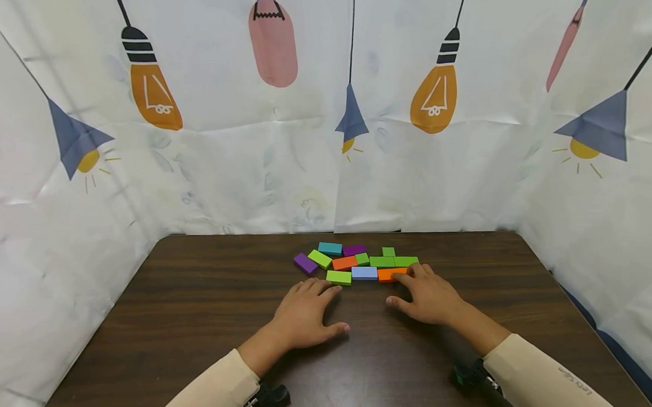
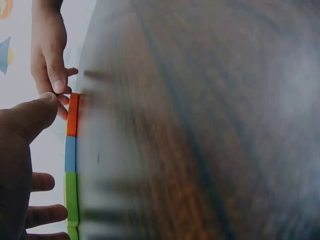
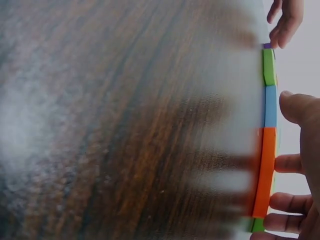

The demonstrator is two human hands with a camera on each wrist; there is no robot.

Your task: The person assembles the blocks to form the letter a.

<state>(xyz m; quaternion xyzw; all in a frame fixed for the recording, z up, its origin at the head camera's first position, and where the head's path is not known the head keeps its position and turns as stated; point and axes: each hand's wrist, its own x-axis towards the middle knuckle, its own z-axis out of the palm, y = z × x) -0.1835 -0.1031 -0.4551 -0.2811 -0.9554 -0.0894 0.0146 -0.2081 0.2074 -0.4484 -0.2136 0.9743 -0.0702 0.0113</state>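
"Three blocks make your front row, light-blue block (image 1: pixel 364 274) in the middle."

"Yep, orange block (image 1: pixel 385 276) against its right end, lime block (image 1: pixel 339 278) at its left. Your right hand (image 1: pixel 431 295) is right of the blue, fingers loosely spread, a fingertip on the orange, no grip."

"And your left hand (image 1: pixel 305 312) is left of the blue, open and empty, by the lime; can't tell if it's touching. Brown table (image 1: pixel 200 298) under everything."
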